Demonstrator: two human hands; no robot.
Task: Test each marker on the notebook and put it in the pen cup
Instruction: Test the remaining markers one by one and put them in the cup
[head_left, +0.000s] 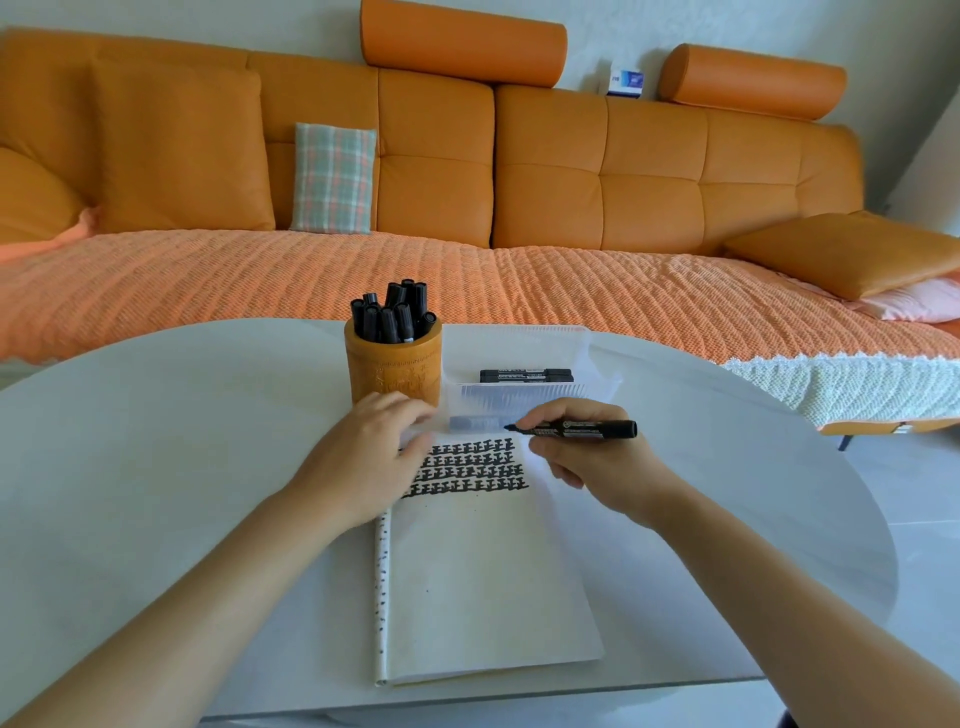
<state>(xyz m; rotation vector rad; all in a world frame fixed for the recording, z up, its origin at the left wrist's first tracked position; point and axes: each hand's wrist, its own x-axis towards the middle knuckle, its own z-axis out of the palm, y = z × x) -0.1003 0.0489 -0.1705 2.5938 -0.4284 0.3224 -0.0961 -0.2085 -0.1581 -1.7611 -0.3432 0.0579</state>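
Four rows of black test marks (467, 467) fill the top of your notebook (483, 587), which lies flat on the white table (156, 441). Your right hand (587, 462) has its fingers wrapped around an uncapped black marker (576, 429), nib pointing left, just above the top row. There's white print on the barrel but it's too small to read. Your left hand (374, 457) is pressing down on the notebook's top-left corner, fingers spread flat, holding nothing. The wooden pen cup (393, 369) sits just behind it, packed with capped black markers (392, 314). More markers (524, 375) lie in a clear plastic tray (519, 395) beside the cup, labels unreadable too.
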